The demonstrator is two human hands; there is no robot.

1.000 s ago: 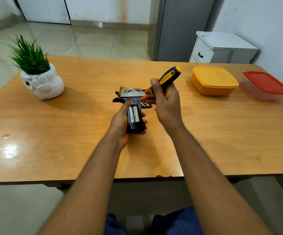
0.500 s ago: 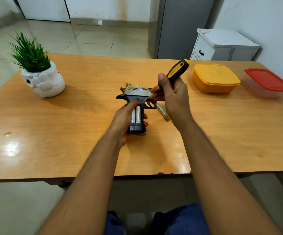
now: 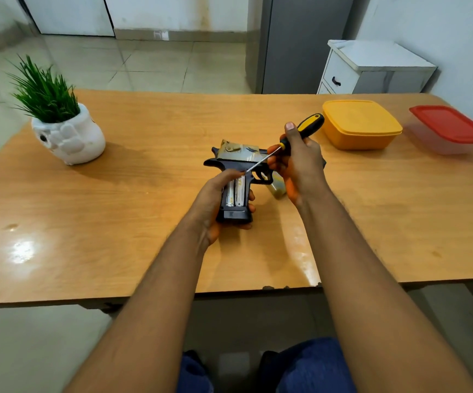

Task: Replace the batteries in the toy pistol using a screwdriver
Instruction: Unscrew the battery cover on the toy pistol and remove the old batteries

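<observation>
Above the wooden table [image 3: 116,211], we grip the toy pistol [image 3: 239,161] by its handle in our left hand [image 3: 215,199], two batteries [image 3: 236,191] exposed in the open compartment. Our right hand [image 3: 297,165] clasps the screwdriver [image 3: 304,129], its tip reaching the batteries' upper end. The cover [image 3: 276,187] lies just beside the pistol.

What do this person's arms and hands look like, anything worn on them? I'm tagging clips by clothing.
Both forearms are bare, with no sleeves in view. The left hand and right hand wear no gloves, and no rings, watch or bracelet can be seen. A short, unpainted thumbnail shows on the right hand. Blue trousers show at the bottom edge.
</observation>
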